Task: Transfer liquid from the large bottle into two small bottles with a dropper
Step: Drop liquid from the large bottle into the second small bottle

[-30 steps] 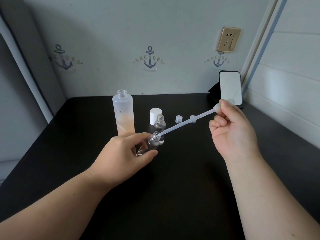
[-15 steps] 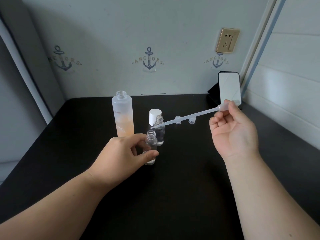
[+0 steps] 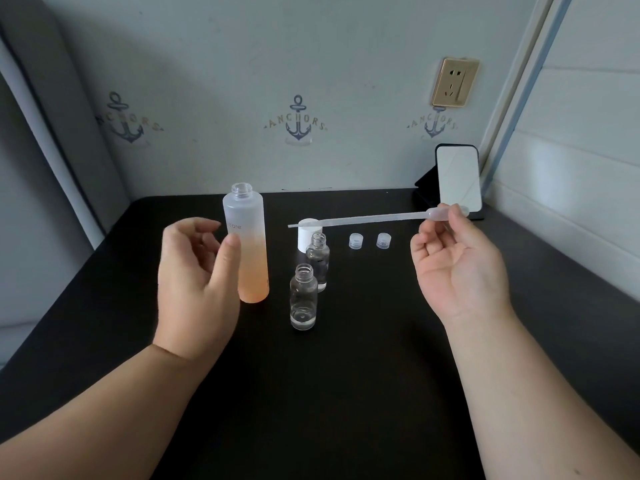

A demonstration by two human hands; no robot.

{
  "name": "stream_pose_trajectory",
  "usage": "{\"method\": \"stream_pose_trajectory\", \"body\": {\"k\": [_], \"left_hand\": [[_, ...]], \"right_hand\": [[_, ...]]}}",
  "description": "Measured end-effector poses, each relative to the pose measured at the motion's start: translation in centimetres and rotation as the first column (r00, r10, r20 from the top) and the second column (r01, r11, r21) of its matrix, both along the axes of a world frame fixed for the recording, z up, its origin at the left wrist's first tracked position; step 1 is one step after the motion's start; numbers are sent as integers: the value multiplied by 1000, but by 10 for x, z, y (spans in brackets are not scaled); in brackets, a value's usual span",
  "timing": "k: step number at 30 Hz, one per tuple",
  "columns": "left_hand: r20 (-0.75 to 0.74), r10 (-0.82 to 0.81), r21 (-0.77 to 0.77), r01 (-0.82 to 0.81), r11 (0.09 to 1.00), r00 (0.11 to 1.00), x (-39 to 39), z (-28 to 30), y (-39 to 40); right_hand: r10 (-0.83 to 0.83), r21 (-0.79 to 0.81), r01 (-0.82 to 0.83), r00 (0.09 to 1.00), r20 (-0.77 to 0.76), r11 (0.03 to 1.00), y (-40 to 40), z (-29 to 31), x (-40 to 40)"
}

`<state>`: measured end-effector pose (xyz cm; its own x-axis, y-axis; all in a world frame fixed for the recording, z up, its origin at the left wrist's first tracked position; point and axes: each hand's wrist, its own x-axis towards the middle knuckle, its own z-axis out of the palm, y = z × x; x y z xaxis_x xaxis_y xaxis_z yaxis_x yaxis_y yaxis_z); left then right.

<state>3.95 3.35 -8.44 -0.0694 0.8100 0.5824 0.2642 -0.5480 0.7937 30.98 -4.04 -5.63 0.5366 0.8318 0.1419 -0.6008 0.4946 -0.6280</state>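
The large frosted bottle (image 3: pixel 247 247), uncapped with orange liquid in its lower half, stands upright on the black table (image 3: pixel 311 393). My left hand (image 3: pixel 197 275) is open just left of it, thumb near its side, holding nothing. Two small clear bottles stand uncapped to its right: the near one (image 3: pixel 303 297) with a little liquid at the bottom, the far one (image 3: pixel 318 261) right behind it. My right hand (image 3: pixel 457 268) pinches the bulb of a long plastic dropper (image 3: pixel 363 220), held almost level, its tip pointing left above the white cap.
A white cap (image 3: pixel 307 235) stands behind the far small bottle. Two small clear caps (image 3: pixel 356 241) (image 3: pixel 383 240) sit further right. A phone-like screen on a stand (image 3: pixel 457 178) leans at the back right corner. Walls close the table behind and to the right.
My left hand tipped the near small bottle upright, set it down and let go, then moved left toward the large bottle. The dropper came out of that bottle's neck and rose to level.
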Motion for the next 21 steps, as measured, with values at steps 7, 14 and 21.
{"method": "stream_pose_trajectory", "body": {"k": [7, 14, 21], "left_hand": [[-118, -158, -249, 125, 960, 980, 4, -7, 15], [-209, -163, -269, 103, 958, 964, 6, -11, 18], [-193, -192, -227, 147, 963, 962, 4, -2, 8]], "right_hand": [[11, -7, -11, 1000, 14, 1000, 1, -1, 0], [0, -5, 0, 1000, -1, 1000, 1, -1, 0], [-33, 14, 34, 999, -13, 999, 1, -1, 0]]}}
